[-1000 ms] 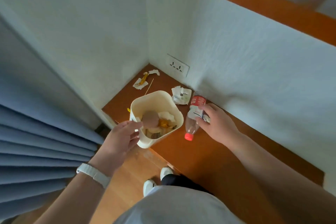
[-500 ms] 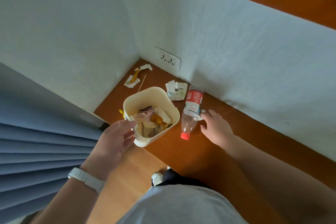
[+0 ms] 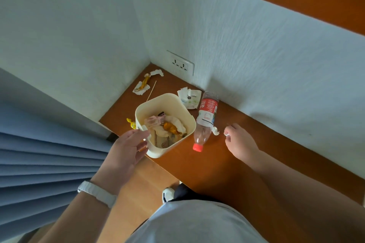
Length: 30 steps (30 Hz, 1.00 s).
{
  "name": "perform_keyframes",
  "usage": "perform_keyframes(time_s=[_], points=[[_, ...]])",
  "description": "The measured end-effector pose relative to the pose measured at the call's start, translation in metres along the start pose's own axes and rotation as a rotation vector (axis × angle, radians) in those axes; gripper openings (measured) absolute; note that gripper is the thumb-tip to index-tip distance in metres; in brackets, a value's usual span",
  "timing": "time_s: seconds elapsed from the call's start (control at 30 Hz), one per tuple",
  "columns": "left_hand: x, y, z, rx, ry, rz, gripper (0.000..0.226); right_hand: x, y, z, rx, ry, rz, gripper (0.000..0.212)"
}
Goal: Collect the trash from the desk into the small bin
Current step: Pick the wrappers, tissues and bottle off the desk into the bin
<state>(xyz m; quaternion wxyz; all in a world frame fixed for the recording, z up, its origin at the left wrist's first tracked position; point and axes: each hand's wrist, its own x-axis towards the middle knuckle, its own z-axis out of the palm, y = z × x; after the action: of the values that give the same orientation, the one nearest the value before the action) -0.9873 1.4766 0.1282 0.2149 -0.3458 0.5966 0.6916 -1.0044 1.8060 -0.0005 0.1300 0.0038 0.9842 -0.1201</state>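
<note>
The right hand (image 3: 240, 142) hovers low over the wooden surface (image 3: 217, 165), fingers curled loosely; a tiny white scrap shows at its fingertips, but whether it is pinched or only touched is too small to tell. Just beside it lies a small crumpled white scrap (image 3: 215, 130), touching the flank of the clear plastic bottle (image 3: 205, 120), which lies on its side with its red cap (image 3: 197, 147) toward the person. The left hand (image 3: 128, 148) is half open, thumb and fingers around the near corner of the small cream bin (image 3: 185, 116), steadying it at the surface's front edge.

The bin's near side seems to overhang that edge, so a careless push or a loosened left hand could tip it to the floor and spill the wrappers already inside. The bottle is round and free to roll; a nudge from the right hand reaching for the scrap could send it off the front. It also looks long for so small a bin and may topple out.

Farther back, a folded tissue packet (image 3: 189, 98) sits behind the bin, a thin stick (image 3: 151, 90) and a yellow sweet wrapper on tissue (image 3: 142, 84) lie near the corner below the wall socket (image 3: 180, 64). A yellow wrapper (image 3: 132, 122) is partly hidden behind the bin's left wall; the bin's depth and anything beneath its top layer cannot be seen.
</note>
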Motion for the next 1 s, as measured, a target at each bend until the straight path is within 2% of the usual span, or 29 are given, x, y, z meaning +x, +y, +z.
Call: perform_keyframes(time_s=[0.13,0.3,0.43,0.53,0.7,0.87,1.0], points=[[-0.004,-0.004,-0.004,-0.030,-0.008,0.006,0.025,-0.012,-0.014,-0.023,0.075,0.075,0.038,0.018],[-0.013,-0.009,-0.008,-0.053,-0.027,0.029,0.021,-0.028,-0.056,-0.074,0.270,0.244,-0.074,0.014],[-0.023,-0.011,-0.013,-0.051,-0.052,0.049,0.020,-0.036,-0.102,-0.110,0.397,0.302,-0.228,0.010],[-0.032,-0.012,-0.016,-0.034,-0.055,0.057,0.021,-0.039,-0.133,-0.122,0.394,0.262,-0.357,0.011],[-0.044,-0.020,-0.025,0.052,-0.092,0.082,0.023,-0.027,-0.163,-0.120,0.239,0.188,-0.524,0.013],[-0.045,-0.028,-0.031,0.024,-0.070,0.054,0.026,-0.023,-0.175,-0.112,0.179,0.099,-0.561,0.018],[-0.043,-0.034,-0.034,0.026,-0.071,0.049,0.025,-0.021,-0.168,-0.116,0.229,0.113,-0.526,0.025]])
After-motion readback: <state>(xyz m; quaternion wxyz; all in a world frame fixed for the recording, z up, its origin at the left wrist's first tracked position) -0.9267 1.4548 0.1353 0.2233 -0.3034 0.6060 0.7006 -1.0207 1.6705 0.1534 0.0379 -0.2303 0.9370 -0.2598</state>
